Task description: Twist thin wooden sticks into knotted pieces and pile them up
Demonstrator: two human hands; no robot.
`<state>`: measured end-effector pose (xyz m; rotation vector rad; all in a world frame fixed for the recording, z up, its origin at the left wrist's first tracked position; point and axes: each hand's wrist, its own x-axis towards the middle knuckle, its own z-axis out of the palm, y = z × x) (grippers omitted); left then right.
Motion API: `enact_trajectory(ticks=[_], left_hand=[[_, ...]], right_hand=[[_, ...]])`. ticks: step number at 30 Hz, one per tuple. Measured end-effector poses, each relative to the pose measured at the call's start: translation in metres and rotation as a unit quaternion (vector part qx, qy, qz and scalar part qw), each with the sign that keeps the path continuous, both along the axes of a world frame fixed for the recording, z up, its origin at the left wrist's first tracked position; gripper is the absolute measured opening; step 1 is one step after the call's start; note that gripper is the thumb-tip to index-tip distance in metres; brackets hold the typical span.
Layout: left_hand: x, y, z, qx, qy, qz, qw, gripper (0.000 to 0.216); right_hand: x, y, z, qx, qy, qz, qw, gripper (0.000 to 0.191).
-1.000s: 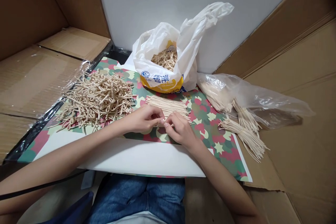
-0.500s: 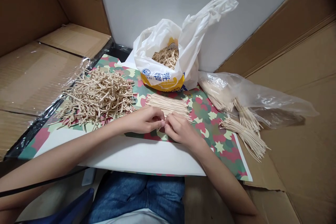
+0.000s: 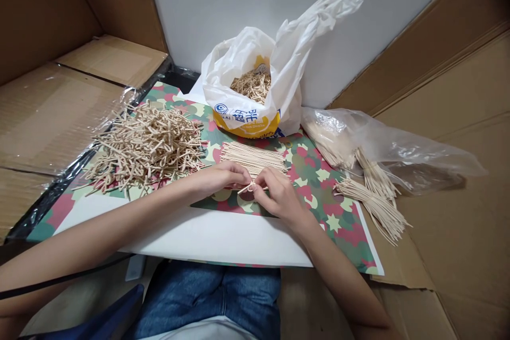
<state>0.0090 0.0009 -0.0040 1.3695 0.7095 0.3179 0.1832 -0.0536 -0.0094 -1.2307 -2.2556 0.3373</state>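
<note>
A thin pale reed-like strand (image 3: pixel 246 188) is bent into a small loop between my two hands. My right hand (image 3: pixel 276 194) is closed, pinching the strand between thumb and fingertips. My left hand (image 3: pixel 228 176) is closed at the loop's other side, its fingertips partly hidden. Just beyond my hands lies a flat row of straight pale strands (image 3: pixel 255 156) set side by side. To the left rises a heap of short bent strands (image 3: pixel 149 146), many looking folded or knotted.
Behind the row stands an open white plastic bag (image 3: pixel 249 117) holding more short strands. Tied bundles of long strands (image 3: pixel 374 207) lie at the right, near a clear plastic bag (image 3: pixel 398 143). A camouflage-patterned sheet (image 3: pixel 334 223) covers the table; cardboard (image 3: pixel 458 196) flanks it.
My fingers have shifted apart slightly, and the small loop in the strand now shows between them. My right hand has lifted a little. The heap and bags look unchanged.
</note>
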Motion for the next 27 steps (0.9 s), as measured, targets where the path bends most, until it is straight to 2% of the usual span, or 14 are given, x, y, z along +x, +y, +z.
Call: enact_trajectory(ticks=[3,6,9,13,17,19,21,23,25,27], left_hand=[[0.003,-0.002,-0.003,0.036,-0.020,0.027,0.999,0.016],[0.003,-0.006,-0.002,0.182,-0.005,0.056,0.982,0.017],[0.002,-0.010,-0.001,0.319,0.007,0.084,0.944,0.017],[0.000,-0.012,-0.003,0.443,-0.002,0.114,0.890,0.013],[0.000,-0.014,-0.005,0.535,0.027,0.099,0.838,0.018],[0.000,-0.015,-0.005,0.546,0.029,0.098,0.832,0.020],[0.001,-0.015,-0.004,0.531,0.025,0.101,0.841,0.020],[0.003,-0.016,-0.005,0.487,0.022,0.107,0.866,0.019],[0.005,-0.015,-0.007,0.410,0.019,0.117,0.904,0.019],[0.008,-0.014,-0.009,0.297,0.005,0.119,0.948,0.021]], right_hand=[[-0.001,0.000,0.002,-0.025,0.022,-0.015,0.999,0.011],[-0.001,0.000,0.005,-0.074,0.059,-0.040,0.995,0.010],[-0.001,0.000,0.008,-0.106,0.090,-0.066,0.988,0.011],[-0.001,0.001,0.010,-0.142,0.125,-0.083,0.978,0.012],[-0.001,0.002,0.010,-0.165,0.151,-0.092,0.970,0.012],[-0.001,0.002,0.009,-0.177,0.173,-0.096,0.964,0.012],[0.000,0.003,0.006,-0.201,0.210,-0.092,0.952,0.012],[0.000,0.005,0.002,-0.235,0.247,-0.084,0.936,0.012],[0.001,0.008,-0.001,-0.261,0.259,-0.077,0.927,0.013],[0.002,0.010,-0.001,-0.250,0.226,-0.077,0.938,0.014]])
